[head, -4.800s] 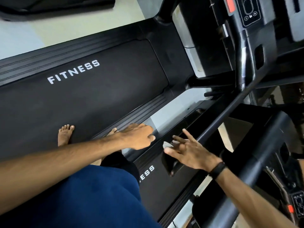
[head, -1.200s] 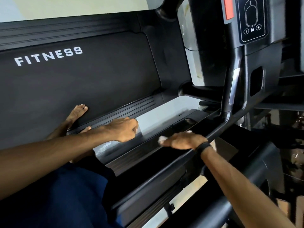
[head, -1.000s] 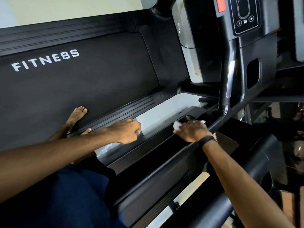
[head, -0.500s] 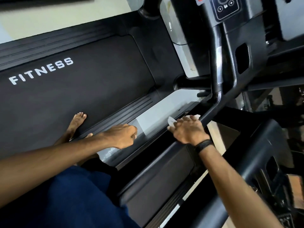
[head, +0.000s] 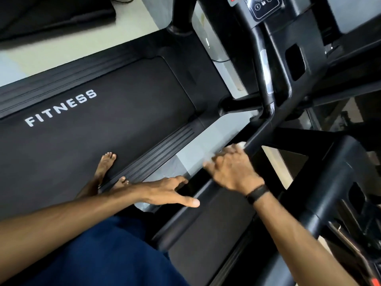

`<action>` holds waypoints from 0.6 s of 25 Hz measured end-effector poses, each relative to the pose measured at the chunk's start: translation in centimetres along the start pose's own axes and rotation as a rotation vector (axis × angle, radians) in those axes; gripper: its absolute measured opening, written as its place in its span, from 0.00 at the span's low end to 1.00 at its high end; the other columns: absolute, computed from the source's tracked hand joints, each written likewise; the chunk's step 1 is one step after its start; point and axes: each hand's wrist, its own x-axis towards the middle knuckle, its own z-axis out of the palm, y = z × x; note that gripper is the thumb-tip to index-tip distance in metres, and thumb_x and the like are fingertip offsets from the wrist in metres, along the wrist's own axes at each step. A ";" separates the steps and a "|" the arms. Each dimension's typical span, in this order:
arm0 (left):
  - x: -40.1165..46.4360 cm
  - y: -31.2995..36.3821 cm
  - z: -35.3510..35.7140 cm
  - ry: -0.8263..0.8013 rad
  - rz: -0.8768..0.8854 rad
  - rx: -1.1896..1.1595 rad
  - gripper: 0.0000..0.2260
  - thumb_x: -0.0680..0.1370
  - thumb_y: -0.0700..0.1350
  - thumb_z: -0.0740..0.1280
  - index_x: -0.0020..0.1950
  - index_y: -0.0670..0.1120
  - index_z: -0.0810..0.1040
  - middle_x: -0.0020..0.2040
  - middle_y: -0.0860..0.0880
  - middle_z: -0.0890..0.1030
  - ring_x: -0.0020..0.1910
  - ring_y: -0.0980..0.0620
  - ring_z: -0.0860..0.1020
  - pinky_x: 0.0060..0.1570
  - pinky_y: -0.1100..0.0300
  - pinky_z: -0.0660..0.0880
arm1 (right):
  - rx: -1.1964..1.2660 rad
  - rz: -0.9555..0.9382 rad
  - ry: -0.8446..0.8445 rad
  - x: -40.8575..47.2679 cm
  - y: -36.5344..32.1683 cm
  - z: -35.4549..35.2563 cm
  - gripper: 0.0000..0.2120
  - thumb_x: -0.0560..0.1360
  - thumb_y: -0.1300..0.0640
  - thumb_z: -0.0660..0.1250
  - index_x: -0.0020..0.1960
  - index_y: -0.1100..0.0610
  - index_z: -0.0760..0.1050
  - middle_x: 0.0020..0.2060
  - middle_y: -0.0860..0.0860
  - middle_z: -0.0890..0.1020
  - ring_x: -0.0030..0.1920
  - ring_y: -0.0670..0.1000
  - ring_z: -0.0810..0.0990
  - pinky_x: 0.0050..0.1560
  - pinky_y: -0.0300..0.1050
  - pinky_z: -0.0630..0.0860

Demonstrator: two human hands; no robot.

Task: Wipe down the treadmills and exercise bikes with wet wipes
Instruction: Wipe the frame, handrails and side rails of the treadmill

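I stand barefoot on a black treadmill belt (head: 103, 131) marked FITNESS. Its long black handrail (head: 206, 199) runs diagonally from lower left up to the console post. My right hand (head: 233, 172) lies over the rail and presses a white wet wipe (head: 241, 144) onto it; only a small corner of the wipe shows past my fingers, and the hand is blurred. My left hand (head: 175, 191) hovers just below it, beside the rail, fingers spread and straight, holding nothing.
The console (head: 263, 7) with its round buttons sits at the top right. A second treadmill (head: 216, 234) lies parallel on the right, with a strip of pale floor (head: 206, 145) between. Thick black uprights (head: 329, 182) crowd the right side. A dark mat (head: 51, 15) lies top left.
My right hand has slid the wipe along the handrail. My left hand has uncurled, spread its fingers and moved to the right, closer to the rail.
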 end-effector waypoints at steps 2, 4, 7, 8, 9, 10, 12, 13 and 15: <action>-0.2 -0.8 0.5 -0.001 0.027 -0.067 0.37 0.68 0.72 0.70 0.72 0.56 0.66 0.66 0.55 0.75 0.64 0.52 0.74 0.61 0.60 0.68 | 0.245 -0.303 -0.031 -3.0 -3.7 0.0 0.31 0.78 0.38 0.41 0.54 0.49 0.81 0.51 0.48 0.84 0.61 0.51 0.76 0.68 0.52 0.63; -0.2 -2.0 1.2 0.018 0.008 -0.042 0.48 0.59 0.79 0.69 0.74 0.58 0.63 0.69 0.55 0.73 0.65 0.51 0.74 0.67 0.49 0.71 | 0.468 -0.414 -0.052 -3.0 -2.4 0.2 0.24 0.79 0.41 0.50 0.59 0.48 0.82 0.56 0.46 0.84 0.63 0.46 0.76 0.69 0.47 0.64; -0.3 -3.3 2.0 0.030 -0.073 0.002 0.56 0.54 0.83 0.66 0.77 0.63 0.56 0.72 0.51 0.70 0.66 0.48 0.74 0.68 0.39 0.68 | 0.305 -0.106 0.100 -0.1 4.1 0.7 0.20 0.84 0.47 0.54 0.59 0.53 0.83 0.60 0.50 0.83 0.66 0.52 0.76 0.70 0.45 0.61; -0.7 -3.3 2.3 0.040 -0.093 0.014 0.56 0.54 0.83 0.65 0.77 0.63 0.55 0.71 0.51 0.71 0.66 0.48 0.74 0.70 0.38 0.64 | 0.199 0.028 0.146 -0.2 4.4 0.8 0.23 0.84 0.45 0.50 0.58 0.52 0.83 0.58 0.51 0.84 0.65 0.53 0.75 0.70 0.46 0.59; -0.9 -3.6 2.7 0.056 -0.105 0.019 0.55 0.57 0.83 0.65 0.78 0.62 0.54 0.72 0.51 0.71 0.68 0.47 0.72 0.71 0.39 0.59 | 0.092 0.079 0.196 -0.6 2.9 0.9 0.26 0.84 0.43 0.47 0.55 0.52 0.82 0.55 0.51 0.84 0.63 0.54 0.76 0.69 0.48 0.59; -1.4 -3.5 3.0 0.069 -0.100 0.024 0.53 0.60 0.81 0.65 0.79 0.60 0.52 0.73 0.51 0.70 0.71 0.48 0.70 0.72 0.42 0.56 | 0.033 0.035 0.215 -1.6 -0.1 0.5 0.27 0.84 0.42 0.46 0.53 0.52 0.82 0.52 0.51 0.84 0.61 0.54 0.77 0.67 0.50 0.62; -2.1 -3.6 3.6 0.112 -0.087 0.025 0.49 0.66 0.75 0.67 0.79 0.55 0.54 0.73 0.50 0.70 0.73 0.48 0.67 0.68 0.47 0.55 | 0.221 -0.250 0.195 -4.5 -6.1 0.1 0.26 0.82 0.40 0.48 0.53 0.51 0.82 0.50 0.50 0.85 0.58 0.52 0.78 0.65 0.49 0.66; -2.2 -3.7 3.9 0.134 -0.085 0.022 0.46 0.67 0.74 0.68 0.76 0.53 0.57 0.71 0.51 0.72 0.72 0.48 0.68 0.65 0.50 0.57 | 0.383 -0.383 0.168 -5.8 -7.5 0.3 0.27 0.81 0.39 0.48 0.54 0.51 0.83 0.50 0.50 0.85 0.57 0.49 0.79 0.65 0.48 0.67; -2.5 -3.7 4.1 0.137 -0.089 0.024 0.45 0.68 0.73 0.69 0.76 0.53 0.56 0.69 0.50 0.73 0.72 0.48 0.68 0.61 0.54 0.57 | 0.657 -0.476 0.124 -5.5 -6.2 1.0 0.26 0.81 0.40 0.52 0.51 0.53 0.85 0.46 0.49 0.86 0.51 0.47 0.82 0.60 0.47 0.73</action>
